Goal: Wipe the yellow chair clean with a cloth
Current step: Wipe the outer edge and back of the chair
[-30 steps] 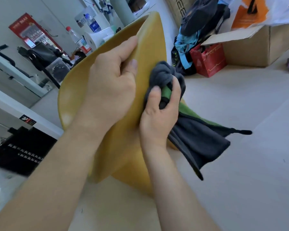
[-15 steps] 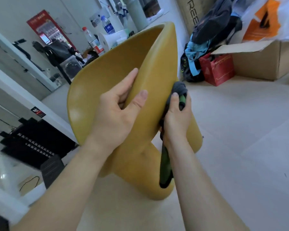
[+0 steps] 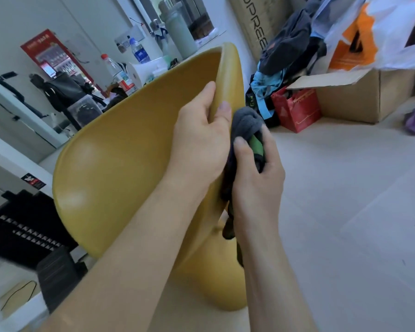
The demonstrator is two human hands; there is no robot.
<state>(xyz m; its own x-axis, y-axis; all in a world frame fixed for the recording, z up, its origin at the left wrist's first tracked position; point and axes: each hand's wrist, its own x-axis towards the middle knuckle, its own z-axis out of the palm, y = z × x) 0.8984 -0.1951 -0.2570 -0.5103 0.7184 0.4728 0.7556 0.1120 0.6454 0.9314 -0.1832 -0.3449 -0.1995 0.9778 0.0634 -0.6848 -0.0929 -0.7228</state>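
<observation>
Nearest the camera, two bare forearms reach forward. The left hand (image 3: 201, 142) curls round the side rim of the mustard-yellow moulded plastic chair (image 3: 130, 159), fingers on the inner face and thumb on the edge, steadying it. The right hand (image 3: 258, 185) sits just beside that thumb. Its fingers are wrapped round a bunched dark grey cloth with a green stripe (image 3: 246, 121) and press it against the outer side of the shell. A tail of the cloth hangs down below the wrist.

The wiping looks to be well under way rather than just starting or finishing. The cloth is working the outer edge high on the shell, and the rounded pedestal base lower down probably remains to be done. Which parts have already been covered cannot be told (no wet streaks or dust lines show up).

The chair is a one-piece scoop, smooth and slightly glossy, with soft highlights on the inner curve and no obvious stains. It appears tipped to one side, though the wide lens may exaggerate this. Its base stands on the pale floor (image 3: 345, 212), directly in front of the person.

Further back, a red paper gift bag (image 3: 296, 111) sits beside an open cardboard box (image 3: 359, 99). Beyond the chair's top edge, a white desk (image 3: 211, 35) carries a clear plastic water bottle with a red cap (image 3: 116, 73).
</observation>
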